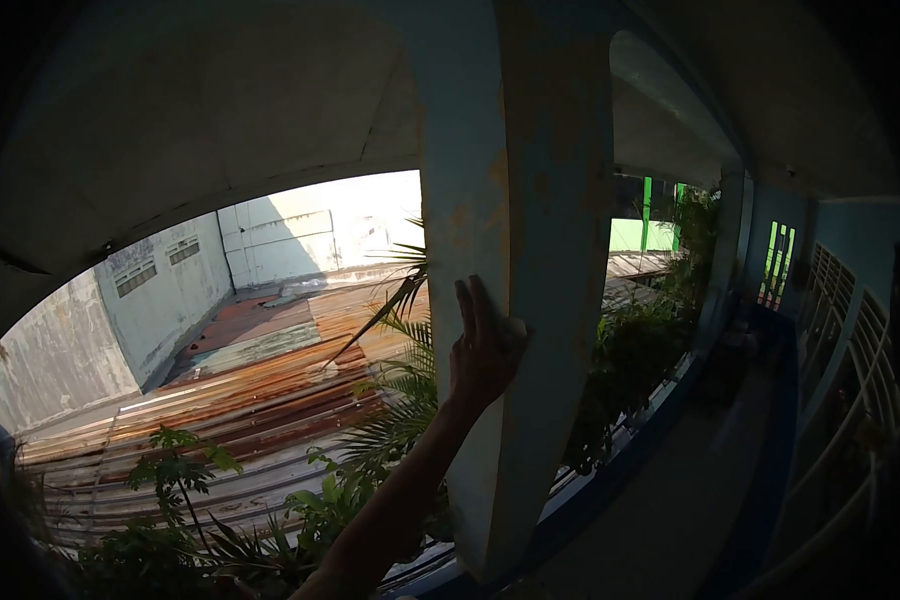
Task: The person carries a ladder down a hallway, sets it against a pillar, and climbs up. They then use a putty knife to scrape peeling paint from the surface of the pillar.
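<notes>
My left hand (485, 345) is raised against the light-blue pillar (470, 440), near the edge where its lit face meets its shaded face. Two fingers stretch upward along the painted surface. At the thumb side sits a small pale, rounded object (514, 328), held between the hand and the pillar; its kind is not clear in this light. Around the hand the pillar's paint is patchy, with brownish worn spots (498, 170). My right hand is out of view.
Left of the pillar, beyond the opening, lie rusty corrugated roofs (270, 360) and a weathered white wall (170, 290). Green plants (395, 420) grow close to the pillar. On the right, a dark corridor (660, 500) runs past barred windows (830, 290).
</notes>
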Tool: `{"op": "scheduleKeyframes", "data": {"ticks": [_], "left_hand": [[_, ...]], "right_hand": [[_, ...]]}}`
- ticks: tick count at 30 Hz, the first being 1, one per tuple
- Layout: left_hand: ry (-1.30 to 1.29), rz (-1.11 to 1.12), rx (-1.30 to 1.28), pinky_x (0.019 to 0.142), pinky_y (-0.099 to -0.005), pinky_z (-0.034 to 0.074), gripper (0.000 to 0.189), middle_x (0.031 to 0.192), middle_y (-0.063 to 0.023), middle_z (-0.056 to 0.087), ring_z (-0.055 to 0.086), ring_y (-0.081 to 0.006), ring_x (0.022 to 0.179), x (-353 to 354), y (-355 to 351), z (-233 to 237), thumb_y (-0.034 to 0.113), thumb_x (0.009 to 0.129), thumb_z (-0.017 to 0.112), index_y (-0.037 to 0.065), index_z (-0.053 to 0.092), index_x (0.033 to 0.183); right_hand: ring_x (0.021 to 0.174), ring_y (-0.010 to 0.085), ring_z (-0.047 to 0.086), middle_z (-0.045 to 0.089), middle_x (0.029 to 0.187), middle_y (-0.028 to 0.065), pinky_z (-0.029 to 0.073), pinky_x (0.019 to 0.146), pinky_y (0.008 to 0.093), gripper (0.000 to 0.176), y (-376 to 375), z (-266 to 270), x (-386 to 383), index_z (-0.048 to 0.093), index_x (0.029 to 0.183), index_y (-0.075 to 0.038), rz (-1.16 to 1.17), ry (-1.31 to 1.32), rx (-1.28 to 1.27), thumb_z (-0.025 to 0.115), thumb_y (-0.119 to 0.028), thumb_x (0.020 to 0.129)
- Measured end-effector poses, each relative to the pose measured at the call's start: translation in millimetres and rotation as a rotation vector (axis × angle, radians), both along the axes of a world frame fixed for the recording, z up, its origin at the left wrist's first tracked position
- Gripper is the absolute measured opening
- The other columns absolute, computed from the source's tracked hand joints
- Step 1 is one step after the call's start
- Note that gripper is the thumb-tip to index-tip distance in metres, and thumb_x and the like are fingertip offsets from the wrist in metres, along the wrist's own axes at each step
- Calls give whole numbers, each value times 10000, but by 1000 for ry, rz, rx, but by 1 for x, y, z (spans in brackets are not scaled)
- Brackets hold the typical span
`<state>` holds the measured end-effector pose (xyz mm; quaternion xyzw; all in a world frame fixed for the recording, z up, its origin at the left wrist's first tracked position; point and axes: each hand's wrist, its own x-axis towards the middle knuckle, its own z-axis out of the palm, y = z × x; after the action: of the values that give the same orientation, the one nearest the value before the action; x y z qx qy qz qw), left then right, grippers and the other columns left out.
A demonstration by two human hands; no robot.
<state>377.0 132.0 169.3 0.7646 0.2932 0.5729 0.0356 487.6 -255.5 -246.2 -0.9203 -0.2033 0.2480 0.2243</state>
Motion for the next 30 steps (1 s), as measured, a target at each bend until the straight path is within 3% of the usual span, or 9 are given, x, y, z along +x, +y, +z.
{"op": "scheduleKeyframes", "data": {"ticks": [7,9,10,12,15,19,23,25,30], "left_hand": [[15,15,-1,781,-477,627,1111,1622,-381,197,682,-461,1122,-4,0,4,360,872,801,-2,70,1626],[21,-115,-158,781,-443,627,1110,1624,-368,220,715,-414,1072,-18,-11,13,374,883,798,14,63,1634],[-25,-159,-233,828,-412,609,1005,1639,-328,244,718,-331,1067,-25,-14,13,358,915,775,13,157,1628],[-108,-194,-36,894,-452,584,946,1613,-277,332,679,-350,1164,-35,34,-22,451,914,753,33,265,1608],[-256,-192,-435,999,-421,515,855,1486,-226,511,623,-296,1240,-50,48,-38,444,960,716,28,317,1591],[-466,-361,-613,985,-395,510,891,1354,-174,628,623,-230,1171,-48,78,-71,485,927,753,24,346,1570],[-441,-309,-642,937,-381,528,867,1267,-164,676,649,-223,1107,-49,87,-74,502,910,768,0,405,1517],[-328,-248,-656,883,-363,545,803,1164,-141,712,670,-204,1026,-58,100,-78,505,892,790,-24,500,1421],[-378,-256,-724,826,-340,550,639,1041,-95,717,675,-165,924,-66,95,-82,500,887,802,-12,618,1223]], "right_hand": [[1167,450,643,676,1251,249,515,987,516,426,30,-71,18,680,1294,-41,115,-80,121,632,-309,967],[1037,469,672,709,1124,247,540,891,535,508,46,-82,3,707,1203,-42,112,-199,196,623,-478,957],[1037,472,670,705,1121,251,536,893,537,500,49,-86,0,708,1186,-39,117,-228,255,617,-478,965],[1037,474,668,701,1118,254,532,895,538,494,52,-80,-3,709,1169,-36,127,-245,288,611,-478,972],[1018,485,665,705,1092,253,522,880,555,505,47,-61,-8,697,1161,-34,92,-235,224,589,-494,982],[1008,493,662,706,1042,263,511,869,574,493,54,-43,-13,679,1135,-21,52,-210,205,572,-480,992],[1016,466,676,705,1051,267,516,861,564,506,54,-34,-12,672,1145,3,46,-190,66,560,-469,1000],[1017,450,682,709,1053,259,521,857,554,516,54,-32,-11,673,1171,-4,48,-186,110,555,-477,1005],[1017,421,692,711,1082,242,538,841,522,538,52,-35,-15,681,1242,-42,14,-140,96,526,-509,1023]]}}
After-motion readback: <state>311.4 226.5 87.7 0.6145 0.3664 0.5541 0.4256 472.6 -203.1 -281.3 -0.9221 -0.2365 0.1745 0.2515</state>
